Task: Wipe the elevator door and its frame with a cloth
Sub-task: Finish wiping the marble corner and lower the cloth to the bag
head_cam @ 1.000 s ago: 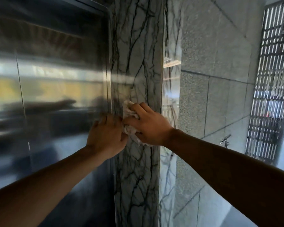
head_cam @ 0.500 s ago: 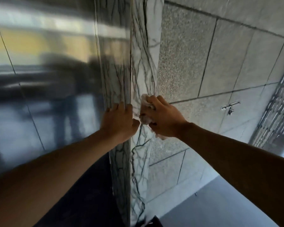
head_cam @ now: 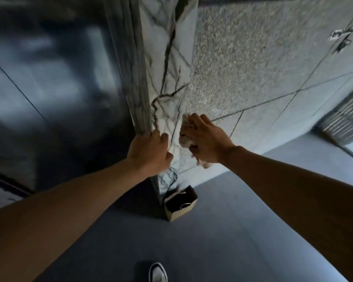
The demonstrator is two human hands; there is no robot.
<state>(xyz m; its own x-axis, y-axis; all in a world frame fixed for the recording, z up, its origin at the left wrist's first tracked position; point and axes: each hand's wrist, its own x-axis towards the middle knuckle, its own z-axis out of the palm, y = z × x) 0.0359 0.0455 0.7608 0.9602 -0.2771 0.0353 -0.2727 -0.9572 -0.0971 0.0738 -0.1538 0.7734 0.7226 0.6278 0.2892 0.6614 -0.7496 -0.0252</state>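
The steel elevator door (head_cam: 55, 94) fills the left side, dark and reflective. Beside it runs the white marble frame (head_cam: 167, 58) with dark veins. My right hand (head_cam: 207, 144) is closed around a crumpled pale cloth (head_cam: 185, 134), pressing it against the frame's right edge, low down. My left hand (head_cam: 150, 152) rests against the frame's left corner, fingers curled over its edge, holding nothing loose. The two hands sit side by side, a small gap apart.
A speckled grey tiled wall (head_cam: 263, 68) continues to the right, with a small metal fitting (head_cam: 339, 37) on it. An open brown paper bag (head_cam: 180, 202) stands on the grey floor at the frame's foot. My shoe (head_cam: 158, 272) shows at the bottom. A slatted grille (head_cam: 346, 119) stands far right.
Both hands have slid down the marble frame with the cloth, and my view has tipped downward, so the floor, the paper bag and my shoe have come into sight.
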